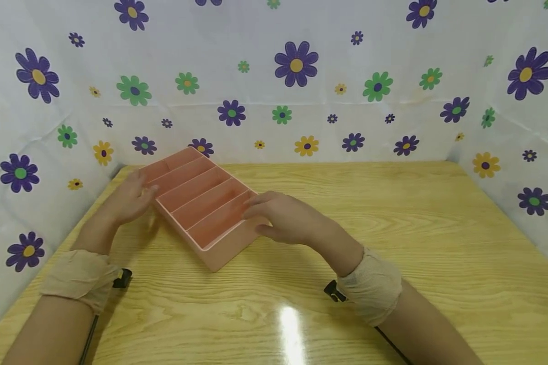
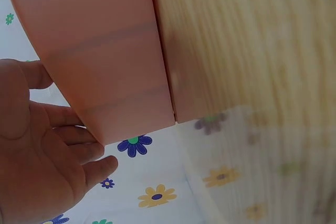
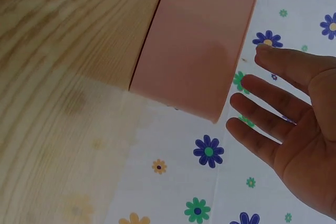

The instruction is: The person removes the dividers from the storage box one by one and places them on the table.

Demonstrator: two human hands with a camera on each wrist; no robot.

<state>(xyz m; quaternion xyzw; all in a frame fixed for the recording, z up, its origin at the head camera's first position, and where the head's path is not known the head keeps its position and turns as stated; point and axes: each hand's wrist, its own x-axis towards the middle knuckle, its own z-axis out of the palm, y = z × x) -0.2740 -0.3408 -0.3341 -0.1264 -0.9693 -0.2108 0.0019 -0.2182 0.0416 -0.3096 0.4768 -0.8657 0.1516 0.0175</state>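
A pink tray [image 1: 234, 244] with several long compartments, divided by thin walls, stands at an angle on the table's left half. At its left side, my left hand [image 1: 127, 198] reaches the edge with fingers extended. In the left wrist view, the left fingertips [image 2: 86, 150] meet the rim of the tray wall [image 2: 107, 61]; whether they press is hard to tell. Beside the tray's right front corner is my right hand [image 1: 286, 218], fingers loosely bent. The right wrist view has a narrow gap between the right fingers [image 3: 265, 116] and the tray wall [image 3: 191, 45].
The wooden table [image 1: 392, 218] extends far to the right of the tray. A white cloth [image 1: 255, 50] printed with flowers hangs behind it and along both sides. Each wrist wears a beige wrap [image 1: 372, 286] with a small black camera [image 1: 335, 291] and cable.
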